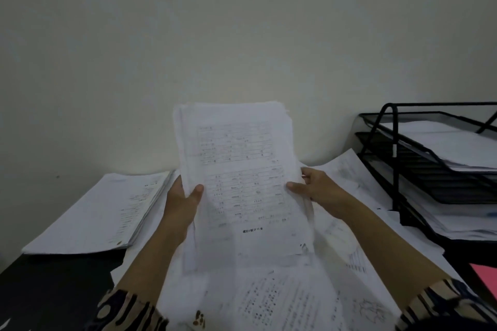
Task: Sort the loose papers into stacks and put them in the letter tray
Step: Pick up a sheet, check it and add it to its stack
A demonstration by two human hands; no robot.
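Observation:
A thick bundle of printed white sheets (pixel 239 169) stands upright in front of me, its lower edge down among loose papers (pixel 285 295) spread over the desk. My left hand (pixel 183 201) grips the bundle's left edge, thumb on the front page. My right hand (pixel 317 188) grips its right edge the same way. A black mesh letter tray (pixel 419 169) with three tiers stands at the right, with white papers lying in its tiers.
A neat stack of papers (pixel 99 212) lies at the left on the dark desk (pixel 53 293). A pale wall rises directly behind. A pink folder corner (pixel 484 277) shows at the right edge below the tray.

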